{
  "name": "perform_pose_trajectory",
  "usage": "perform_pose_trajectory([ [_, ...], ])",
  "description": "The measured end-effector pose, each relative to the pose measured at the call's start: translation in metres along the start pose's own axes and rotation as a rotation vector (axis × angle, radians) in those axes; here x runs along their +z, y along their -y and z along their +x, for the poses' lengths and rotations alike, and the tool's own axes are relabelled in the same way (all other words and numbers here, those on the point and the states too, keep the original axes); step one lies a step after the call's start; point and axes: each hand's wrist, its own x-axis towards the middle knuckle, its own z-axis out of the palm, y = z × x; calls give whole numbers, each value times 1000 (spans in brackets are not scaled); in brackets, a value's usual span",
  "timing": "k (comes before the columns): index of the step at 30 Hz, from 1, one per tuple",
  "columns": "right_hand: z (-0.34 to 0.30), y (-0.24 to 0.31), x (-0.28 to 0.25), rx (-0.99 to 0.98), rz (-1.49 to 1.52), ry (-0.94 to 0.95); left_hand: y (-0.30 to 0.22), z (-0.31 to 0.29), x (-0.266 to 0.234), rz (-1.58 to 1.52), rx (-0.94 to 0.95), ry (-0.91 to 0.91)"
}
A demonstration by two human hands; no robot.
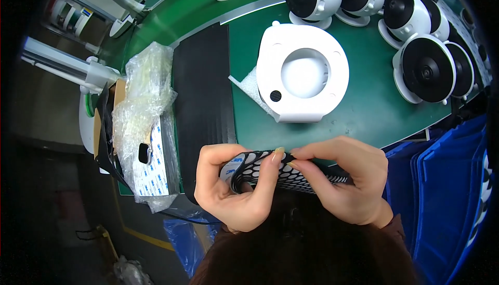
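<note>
Between my hands, close to the table's near edge, is a thin black sheet (297, 179) patterned with pale round dots, curled over at its left end. Blue-and-white printed backing shows on that curl. My left hand (235, 194) pinches the sheet's upper edge with thumb and forefinger, the curl lying within the hand. Right beside it, thumb and forefinger of my right hand (353, 181) pinch the same edge. Beyond them a white round housing (335, 77) with a large round recess sits on the green table, partly over a piece of white foam (253, 88).
A black mat (202, 87) lies left of the housing. Farther left are bubble wrap (145, 77) and white sheets with blue print (156, 168). Several white devices with black round fronts (429, 69) crowd the right side. Blue bins (442, 191) stand below the table's right edge.
</note>
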Motion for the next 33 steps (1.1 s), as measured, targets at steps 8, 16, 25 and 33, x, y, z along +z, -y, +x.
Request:
perform_pose_trajectory([
  [8, -1, 0, 1, -11, -65, 9, 5, -2, 3, 9, 32, -44],
  [16, 0, -2, 7, -42, -117, -18, 9, -2, 4, -14, 4, -89],
  [25, 2, -3, 2, 8, -70, 4, 8, -2, 8, 9, 4, -93],
  [33, 2, -5, 0, -11, -70, 28, 8, 1, 12, 20, -24, -57],
])
